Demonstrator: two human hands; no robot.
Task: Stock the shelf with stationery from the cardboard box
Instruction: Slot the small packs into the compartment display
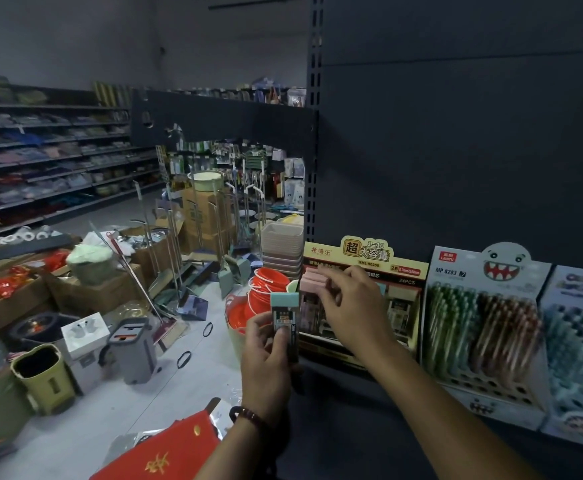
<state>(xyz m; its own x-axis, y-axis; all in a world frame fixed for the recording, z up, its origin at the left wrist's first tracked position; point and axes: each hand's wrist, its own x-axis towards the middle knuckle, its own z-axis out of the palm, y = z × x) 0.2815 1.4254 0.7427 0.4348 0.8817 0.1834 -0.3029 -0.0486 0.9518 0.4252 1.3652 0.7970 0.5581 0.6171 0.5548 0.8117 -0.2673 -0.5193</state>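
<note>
shelf panel (456, 150): matt dark metal | display box (366, 258): printed card, slight sheen | bucket (266, 289): glossy orange plastic

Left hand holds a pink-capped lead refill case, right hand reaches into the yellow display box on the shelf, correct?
Not quite: the head view shows the case in the left hand has a teal cap, not pink. The right hand does reach into the yellow display box.

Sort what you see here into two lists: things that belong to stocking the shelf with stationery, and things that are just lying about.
Belongs to the job:
- teal-topped eraser pack in the left hand
- yellow display box under the right hand
- pen display with the monster face
- shelf

Just lying about:
- orange buckets
- grey mop bucket
- brooms and dustpans
- red packet
</note>
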